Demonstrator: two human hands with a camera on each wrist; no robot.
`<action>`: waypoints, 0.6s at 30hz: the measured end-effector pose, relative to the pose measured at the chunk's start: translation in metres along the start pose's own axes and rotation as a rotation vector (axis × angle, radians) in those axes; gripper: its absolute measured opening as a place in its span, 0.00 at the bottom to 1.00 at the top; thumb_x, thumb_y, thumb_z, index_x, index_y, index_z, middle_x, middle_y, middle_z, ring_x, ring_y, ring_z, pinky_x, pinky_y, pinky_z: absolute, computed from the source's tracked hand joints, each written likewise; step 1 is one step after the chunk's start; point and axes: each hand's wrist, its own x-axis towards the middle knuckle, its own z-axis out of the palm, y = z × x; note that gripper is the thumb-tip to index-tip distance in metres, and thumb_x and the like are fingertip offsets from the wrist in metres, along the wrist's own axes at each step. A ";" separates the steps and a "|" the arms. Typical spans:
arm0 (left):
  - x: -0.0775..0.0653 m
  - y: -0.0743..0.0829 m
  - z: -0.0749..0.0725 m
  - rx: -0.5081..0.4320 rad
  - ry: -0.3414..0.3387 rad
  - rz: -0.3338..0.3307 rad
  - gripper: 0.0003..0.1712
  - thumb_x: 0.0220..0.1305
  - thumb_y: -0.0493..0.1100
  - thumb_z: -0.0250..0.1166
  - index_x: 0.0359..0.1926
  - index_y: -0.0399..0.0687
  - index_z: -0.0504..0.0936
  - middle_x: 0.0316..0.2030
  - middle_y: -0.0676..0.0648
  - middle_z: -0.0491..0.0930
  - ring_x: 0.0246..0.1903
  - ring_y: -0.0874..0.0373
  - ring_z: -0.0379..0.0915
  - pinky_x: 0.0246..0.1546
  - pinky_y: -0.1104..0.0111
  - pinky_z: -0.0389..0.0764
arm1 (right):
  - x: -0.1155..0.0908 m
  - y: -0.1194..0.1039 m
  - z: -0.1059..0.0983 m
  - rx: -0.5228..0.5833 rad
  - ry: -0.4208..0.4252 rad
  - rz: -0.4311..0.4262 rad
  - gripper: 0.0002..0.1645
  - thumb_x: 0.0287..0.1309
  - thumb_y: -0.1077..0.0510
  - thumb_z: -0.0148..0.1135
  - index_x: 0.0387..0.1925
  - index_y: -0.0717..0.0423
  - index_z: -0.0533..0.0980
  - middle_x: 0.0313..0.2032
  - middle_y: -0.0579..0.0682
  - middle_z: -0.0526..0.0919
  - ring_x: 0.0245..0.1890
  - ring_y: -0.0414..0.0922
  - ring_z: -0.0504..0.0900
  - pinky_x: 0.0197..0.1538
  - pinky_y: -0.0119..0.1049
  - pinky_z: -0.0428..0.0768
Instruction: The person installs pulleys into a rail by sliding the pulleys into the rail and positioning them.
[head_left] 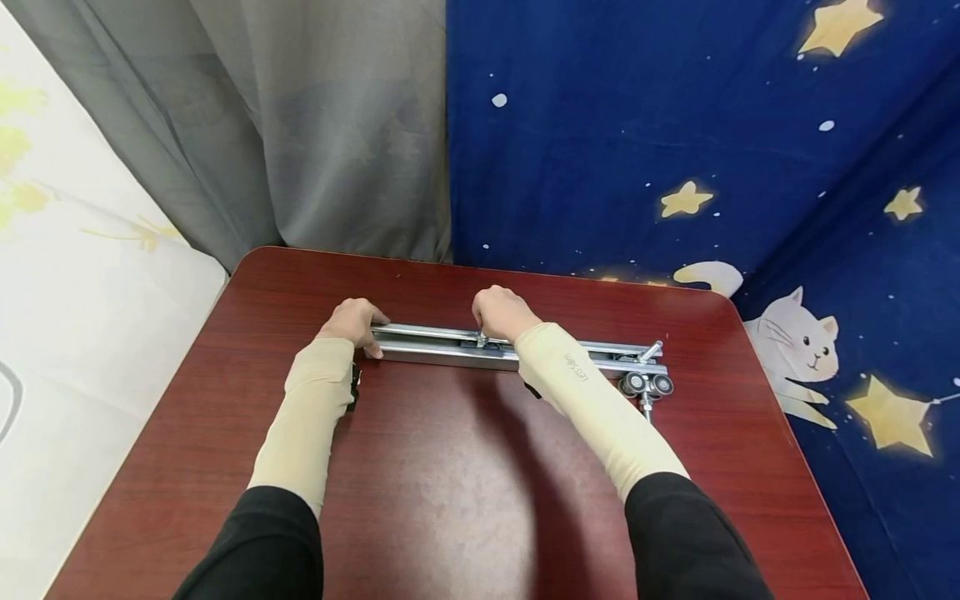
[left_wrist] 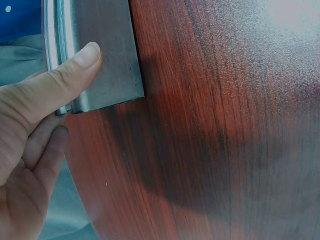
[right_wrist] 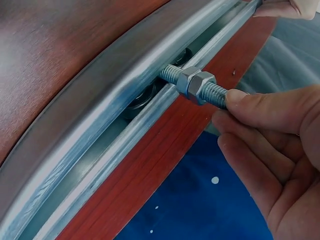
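Note:
A long silver metal track (head_left: pixel 442 357) lies across the table with its slot facing up. My left hand (head_left: pixel 352 321) grips the track's left end, its thumb (left_wrist: pixel 87 56) on the side wall. Over the middle of the slot, my right hand (head_left: pixel 504 313) pinches the tip of a threaded bolt (right_wrist: pixel 215 93) between thumb and fingers. Two hex nuts (right_wrist: pixel 196 84) sit on that bolt. Its lower end runs down into the slot, where dark roller wheels (right_wrist: pixel 144 101) show partly between the lips. Another bolt (head_left: pixel 651 351) sticks up, tilted, near the right end.
A second roller trolley (head_left: pixel 647 385), with two wheels and a bolt, is on the near side of the track's right end, partly behind my right sleeve. The red-brown table (head_left: pixel 420 467) has rounded far corners. Grey (head_left: pixel 352 125) and blue starry curtains (head_left: pixel 585 150) hang behind it.

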 end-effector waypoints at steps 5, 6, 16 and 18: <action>0.000 0.000 0.000 -0.003 0.001 -0.005 0.36 0.32 0.37 0.78 0.50 0.40 0.79 0.50 0.36 0.76 0.53 0.40 0.66 0.53 0.50 0.68 | -0.005 0.007 -0.002 -0.007 -0.005 0.004 0.13 0.39 0.71 0.59 0.12 0.51 0.75 0.20 0.45 0.76 0.27 0.44 0.74 0.29 0.36 0.75; 0.000 0.000 0.000 -0.004 0.001 -0.005 0.36 0.32 0.37 0.78 0.50 0.40 0.79 0.50 0.37 0.76 0.53 0.40 0.66 0.53 0.50 0.68 | -0.006 0.009 -0.002 -0.006 -0.005 0.004 0.13 0.39 0.71 0.59 0.12 0.51 0.75 0.20 0.45 0.76 0.27 0.44 0.74 0.28 0.36 0.75; 0.002 0.000 0.000 -0.002 0.002 -0.010 0.35 0.31 0.37 0.78 0.49 0.41 0.80 0.49 0.37 0.77 0.53 0.41 0.66 0.54 0.51 0.68 | -0.015 0.025 0.001 0.005 0.023 -0.018 0.16 0.36 0.72 0.56 0.08 0.51 0.72 0.17 0.45 0.76 0.24 0.43 0.71 0.25 0.34 0.71; 0.002 -0.001 0.001 -0.002 0.000 -0.010 0.35 0.32 0.37 0.78 0.49 0.41 0.79 0.49 0.37 0.76 0.53 0.40 0.66 0.54 0.51 0.68 | -0.016 0.029 0.002 0.005 0.029 -0.026 0.16 0.36 0.73 0.55 0.07 0.51 0.71 0.16 0.45 0.75 0.23 0.43 0.70 0.25 0.34 0.70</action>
